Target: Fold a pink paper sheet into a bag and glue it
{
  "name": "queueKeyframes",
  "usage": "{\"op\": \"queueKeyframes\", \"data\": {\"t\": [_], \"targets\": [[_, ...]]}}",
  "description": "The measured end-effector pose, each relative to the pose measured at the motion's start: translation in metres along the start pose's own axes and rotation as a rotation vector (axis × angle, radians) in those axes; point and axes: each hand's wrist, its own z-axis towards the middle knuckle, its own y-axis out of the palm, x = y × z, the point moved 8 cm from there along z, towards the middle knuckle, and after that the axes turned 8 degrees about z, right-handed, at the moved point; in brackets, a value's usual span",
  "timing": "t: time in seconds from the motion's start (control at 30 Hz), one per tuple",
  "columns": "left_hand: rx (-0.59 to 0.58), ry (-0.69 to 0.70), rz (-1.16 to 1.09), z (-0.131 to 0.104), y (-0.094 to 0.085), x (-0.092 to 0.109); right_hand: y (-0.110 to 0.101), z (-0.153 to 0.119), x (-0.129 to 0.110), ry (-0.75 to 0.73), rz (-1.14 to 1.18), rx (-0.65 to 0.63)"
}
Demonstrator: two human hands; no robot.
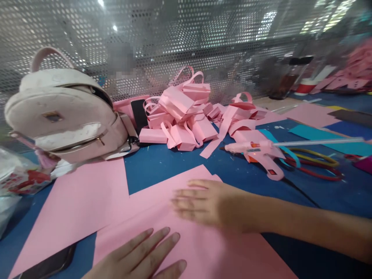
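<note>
Left hand (124, 263): fingers spread on pink sheet (221, 252), gripping nothing
Right hand (207, 202): blurred, fingers outstretched over it, empty
Glue gun (263, 148): on blue worktop (154, 162)

A broad, plain pink paper sheet (203, 252) lies aslant on the blue tabletop (154, 166). A slanting line crosses its left part, fold or layered edge unclear; a second corner shows beside its far one.

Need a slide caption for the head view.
Left hand and blurred right hand over a pink paper sheet, with a pink glue gun and folded pink paper pieces beyond.
</note>
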Motion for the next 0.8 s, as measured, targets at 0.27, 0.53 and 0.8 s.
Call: {"op": "queueKeyframes", "data": {"t": [0.27, 0.53, 0.8], "targets": [[0.022, -0.062, -0.074, 0.000, -0.006, -0.004, 0.006, 0.019, -0.012, 0.105, 0.146, -0.068], [0.055, -0.100, -0.107, -0.003, -0.004, -0.002, 0.005, 0.061, -0.002, 0.127, 0.120, -0.117], [0.089, -0.128, -0.126, -0.003, -0.008, -0.004, 0.011, 0.107, -0.010, -0.035, -0.059, -0.166]]}}
